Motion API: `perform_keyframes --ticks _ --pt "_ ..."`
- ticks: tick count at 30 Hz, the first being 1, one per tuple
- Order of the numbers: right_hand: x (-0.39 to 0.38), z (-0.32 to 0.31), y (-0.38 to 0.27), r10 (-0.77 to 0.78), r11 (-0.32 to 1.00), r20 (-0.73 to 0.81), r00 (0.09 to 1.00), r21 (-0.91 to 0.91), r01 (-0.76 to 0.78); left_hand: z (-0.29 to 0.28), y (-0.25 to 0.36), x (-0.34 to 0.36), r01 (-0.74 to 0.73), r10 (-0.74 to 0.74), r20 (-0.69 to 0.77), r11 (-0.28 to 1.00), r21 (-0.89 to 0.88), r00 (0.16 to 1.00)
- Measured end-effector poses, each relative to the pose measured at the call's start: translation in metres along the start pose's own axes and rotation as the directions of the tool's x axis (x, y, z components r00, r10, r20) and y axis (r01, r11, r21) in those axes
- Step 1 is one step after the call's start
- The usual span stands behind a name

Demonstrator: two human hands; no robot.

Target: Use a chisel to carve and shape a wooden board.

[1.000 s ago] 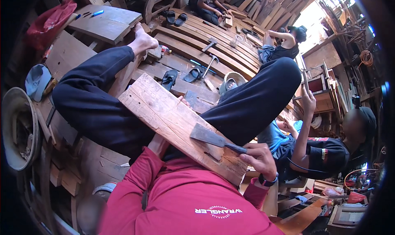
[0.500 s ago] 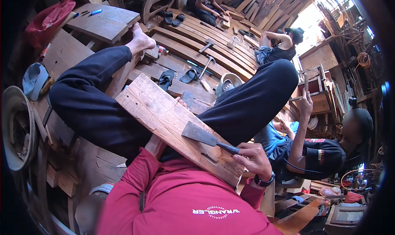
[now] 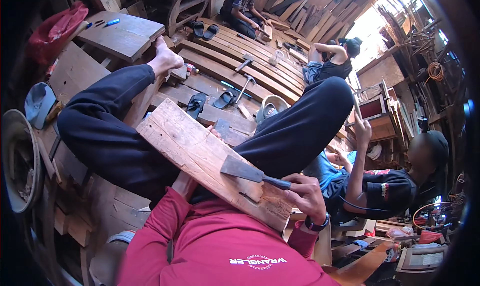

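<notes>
A thick wooden board (image 3: 177, 131) lies slantwise across my lap, with a narrow slot cut near its lower right end. My left hand (image 3: 185, 182) reaches under it; its fingertips curl round the far edge, and the palm is hidden. My right hand (image 3: 306, 192) is closed round the dark handle of a wide chisel (image 3: 241, 169). The chisel's broad flat metal blade lies over the board's face, just above the slot.
A person (image 3: 385, 186) close on the right holds up a stick. Two others sit farther back by long planks (image 3: 225, 61). A hammer (image 3: 244, 88), sandals (image 3: 196, 105) and a bucket (image 3: 272, 106) lie ahead; a large basin (image 3: 21, 161) stands at left.
The view has shifted slightly. My right hand has turned a little on the chisel handle, and the blade stays over the board. The stick held by the person at right tilts more.
</notes>
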State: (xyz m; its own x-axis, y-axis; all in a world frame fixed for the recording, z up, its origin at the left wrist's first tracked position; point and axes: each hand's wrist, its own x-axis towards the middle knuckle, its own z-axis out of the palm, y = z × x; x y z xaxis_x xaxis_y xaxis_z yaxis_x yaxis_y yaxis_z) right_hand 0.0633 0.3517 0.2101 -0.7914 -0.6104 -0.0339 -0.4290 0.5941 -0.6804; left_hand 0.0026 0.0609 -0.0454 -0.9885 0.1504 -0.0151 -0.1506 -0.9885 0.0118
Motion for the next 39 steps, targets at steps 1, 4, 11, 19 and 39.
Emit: perform_keyframes --ticks 1,4,11,19,39 --pt "-0.003 -0.003 0.002 -0.007 1.0 -0.005 1.0 0.009 0.007 -0.002 -0.001 0.002 0.001 -0.001 0.011 1.0 -0.004 1.0" --pt "-0.004 0.006 0.005 0.015 0.997 0.026 1.0 0.075 -0.017 -0.001 -0.012 0.002 -0.098 0.096 -0.034 0.991 -0.093 0.995" --pt "0.023 0.04 -0.004 -0.118 0.989 0.062 0.991 0.1 0.111 -0.043 0.002 0.017 0.154 -0.106 0.318 0.98 -0.129 0.942" --pt "-0.009 -0.005 0.008 -0.051 0.996 -0.075 0.996 0.064 0.056 -0.054 0.004 0.035 0.242 -0.23 0.121 0.965 -0.1 0.966" --pt "0.015 0.04 -0.001 -0.176 0.959 -0.111 0.978 0.206 0.196 -0.016 0.003 0.028 0.254 -0.242 0.135 0.963 -0.084 0.961"
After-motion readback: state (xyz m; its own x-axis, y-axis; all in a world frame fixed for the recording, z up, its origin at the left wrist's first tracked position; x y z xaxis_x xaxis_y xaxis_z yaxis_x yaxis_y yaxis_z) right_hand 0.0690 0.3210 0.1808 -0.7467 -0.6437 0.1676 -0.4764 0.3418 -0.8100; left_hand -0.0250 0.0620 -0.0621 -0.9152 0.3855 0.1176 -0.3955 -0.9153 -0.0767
